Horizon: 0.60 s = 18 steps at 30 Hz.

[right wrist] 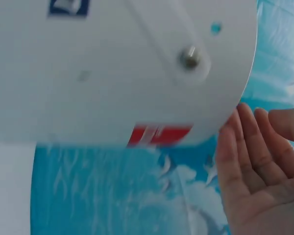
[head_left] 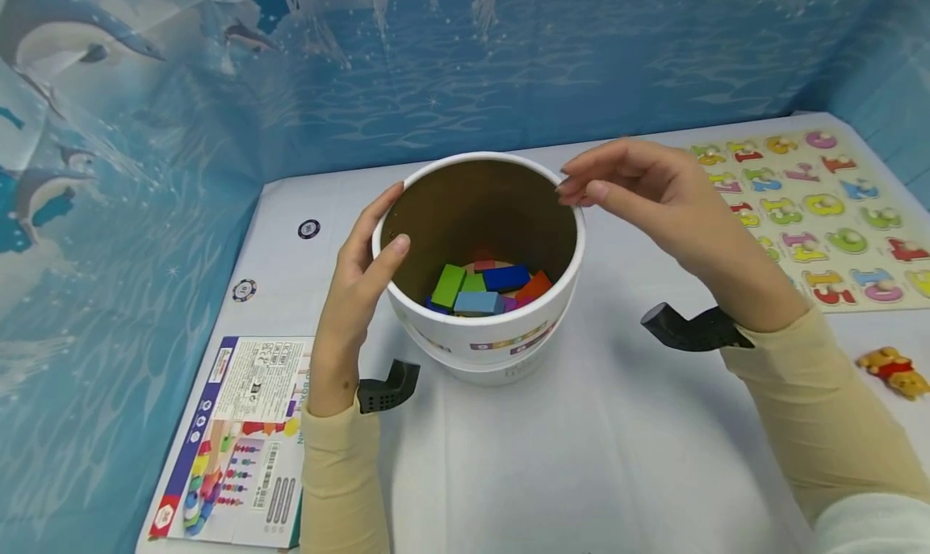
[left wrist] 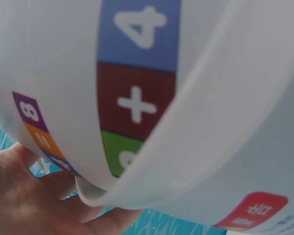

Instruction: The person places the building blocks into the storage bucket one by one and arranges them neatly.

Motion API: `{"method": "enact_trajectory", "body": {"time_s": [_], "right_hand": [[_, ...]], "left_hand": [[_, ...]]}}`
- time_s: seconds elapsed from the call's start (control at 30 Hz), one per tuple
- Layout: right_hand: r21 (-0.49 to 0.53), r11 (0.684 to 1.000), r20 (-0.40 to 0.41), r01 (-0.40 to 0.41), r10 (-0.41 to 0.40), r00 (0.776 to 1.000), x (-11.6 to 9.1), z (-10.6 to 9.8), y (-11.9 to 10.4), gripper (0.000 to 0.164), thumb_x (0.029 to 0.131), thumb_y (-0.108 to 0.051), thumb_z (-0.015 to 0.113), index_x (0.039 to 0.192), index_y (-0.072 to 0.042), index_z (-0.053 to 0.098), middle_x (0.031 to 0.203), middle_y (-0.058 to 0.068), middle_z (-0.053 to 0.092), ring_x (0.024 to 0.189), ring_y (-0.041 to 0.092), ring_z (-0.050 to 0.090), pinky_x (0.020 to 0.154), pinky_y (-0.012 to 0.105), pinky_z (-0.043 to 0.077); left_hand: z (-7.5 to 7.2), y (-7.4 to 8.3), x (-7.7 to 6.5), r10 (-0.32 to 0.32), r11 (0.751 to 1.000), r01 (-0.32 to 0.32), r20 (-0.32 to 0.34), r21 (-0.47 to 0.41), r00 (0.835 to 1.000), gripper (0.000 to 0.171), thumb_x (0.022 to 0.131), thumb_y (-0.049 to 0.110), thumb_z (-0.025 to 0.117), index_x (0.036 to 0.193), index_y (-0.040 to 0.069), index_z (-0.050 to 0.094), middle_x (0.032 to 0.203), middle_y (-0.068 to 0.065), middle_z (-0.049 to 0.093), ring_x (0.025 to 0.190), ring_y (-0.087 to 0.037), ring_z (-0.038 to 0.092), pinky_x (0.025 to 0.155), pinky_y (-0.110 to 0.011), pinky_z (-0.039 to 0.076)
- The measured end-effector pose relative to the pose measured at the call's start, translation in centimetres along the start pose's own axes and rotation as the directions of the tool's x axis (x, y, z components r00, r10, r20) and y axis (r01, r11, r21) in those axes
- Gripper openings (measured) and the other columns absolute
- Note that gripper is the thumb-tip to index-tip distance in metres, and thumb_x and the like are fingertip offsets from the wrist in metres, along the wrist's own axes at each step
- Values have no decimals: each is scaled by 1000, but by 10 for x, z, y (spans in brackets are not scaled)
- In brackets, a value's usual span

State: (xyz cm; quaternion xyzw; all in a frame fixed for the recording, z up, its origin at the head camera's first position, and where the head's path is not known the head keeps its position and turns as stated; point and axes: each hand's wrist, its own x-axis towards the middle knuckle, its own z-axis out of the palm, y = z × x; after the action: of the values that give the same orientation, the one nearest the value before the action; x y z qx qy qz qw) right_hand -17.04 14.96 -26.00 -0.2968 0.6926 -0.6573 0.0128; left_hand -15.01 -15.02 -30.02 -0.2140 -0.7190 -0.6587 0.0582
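A white bucket [head_left: 487,346] stands mid-table, its mouth facing up toward me. Coloured blocks lie at its bottom, among them a green block [head_left: 449,286], a light-blue block [head_left: 478,304] and a dark-blue block [head_left: 506,277]. My left hand [head_left: 356,283] grips the bucket's left rim, thumb over the edge. In the left wrist view, the left fingers [left wrist: 78,208] lie along the outer wall, beside printed numbers. At the right rim is my right hand [head_left: 647,186], fingers loosely bent and holding nothing. Its fingertips [right wrist: 230,132] are right by the bucket's edge; contact is unclear.
A number puzzle board [head_left: 792,235] lies at the right, with a small bear figure [head_left: 895,371] below it. A printed toy box [head_left: 240,441] lies at the left. Two round chips [head_left: 308,229] sit behind it. A blue sea-patterned curtain [head_left: 508,61] borders the table.
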Motion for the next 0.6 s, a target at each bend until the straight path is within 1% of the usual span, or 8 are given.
{"method": "enact_trajectory", "body": {"time_s": [0.03, 0.1, 0.17, 0.23, 0.27, 0.37, 0.5, 0.6], "right_hand": [[-38, 999, -41, -3, 2, 999, 0, -5, 4, 26, 87, 2, 49, 112, 2, 56, 103, 15, 59, 95, 23, 55, 79, 21, 45], [-122, 992, -128, -26, 11, 992, 2, -16, 17, 26, 88, -1, 50, 112, 0, 57, 103, 12, 59, 96, 21, 54, 79, 18, 44], [-243, 966, -229, -93, 36, 973, 4, -28, 32, 26, 88, -6, 51, 113, -3, 58, 105, 9, 59, 97, 17, 54, 78, 15, 43], [-331, 923, -320, -195, 85, 944, 4, -42, 52, 27, 90, -13, 51, 115, -6, 57, 108, 6, 58, 98, 14, 53, 78, 15, 42], [-348, 905, -360, -246, 114, 926, 4, -49, 62, 28, 90, -15, 50, 116, -8, 56, 110, 5, 57, 100, 13, 52, 85, 16, 41], [-373, 837, -459, -400, 208, 864, 0, -68, 91, 31, 92, -22, 47, 121, -13, 53, 118, 3, 53, 107, 12, 48, 93, 22, 37], [-361, 730, -516, -581, 363, 776, -8, -87, 122, 38, 91, -30, 45, 129, -22, 47, 136, 0, 39, 125, 17, 33, 103, 34, 26], [-381, 661, -455, -646, 475, 754, -14, -98, 141, 50, 90, -36, 46, 137, -23, 35, 145, 5, 23, 132, 28, 18, 103, 47, 19]], "left_hand": [[0, 0, 0, 0, 1000, 0, -1, 2, 1000, 52, 87, 19, 47, 137, 13, 35, 138, 4, 33, 127, -16, 28, 98, -46, 30], [0, 0, 0, -1, 1000, 1, -4, 3, 1000, 52, 87, 19, 47, 137, 13, 35, 138, 3, 33, 127, -17, 28, 98, -46, 31], [-1, 0, 0, 0, 1000, 0, -5, 4, 1000, 52, 87, 19, 47, 137, 12, 35, 139, 2, 33, 127, -17, 28, 98, -46, 31], [-1, -1, 0, -1, 1000, 1, -3, 1, 1000, 52, 87, 20, 47, 137, 11, 34, 139, 1, 32, 127, -17, 27, 98, -46, 31], [-1, -1, 0, -2, 1000, 2, -2, -1, 1000, 52, 87, 20, 48, 137, 10, 34, 139, 0, 32, 127, -17, 27, 98, -46, 31], [0, -1, 0, -5, 1000, 5, 0, -4, 1000, 52, 87, 20, 48, 137, 11, 34, 139, 0, 32, 127, -17, 27, 98, -46, 31], [0, -1, 0, 0, 1000, 0, -1, 0, 1000, 52, 87, 19, 47, 137, 12, 35, 138, 3, 33, 127, -17, 27, 97, -46, 32], [0, 0, 0, 6, 1000, -6, -3, 4, 1000, 52, 87, 19, 47, 136, 12, 35, 138, 3, 33, 127, -16, 27, 98, -46, 31]]}}
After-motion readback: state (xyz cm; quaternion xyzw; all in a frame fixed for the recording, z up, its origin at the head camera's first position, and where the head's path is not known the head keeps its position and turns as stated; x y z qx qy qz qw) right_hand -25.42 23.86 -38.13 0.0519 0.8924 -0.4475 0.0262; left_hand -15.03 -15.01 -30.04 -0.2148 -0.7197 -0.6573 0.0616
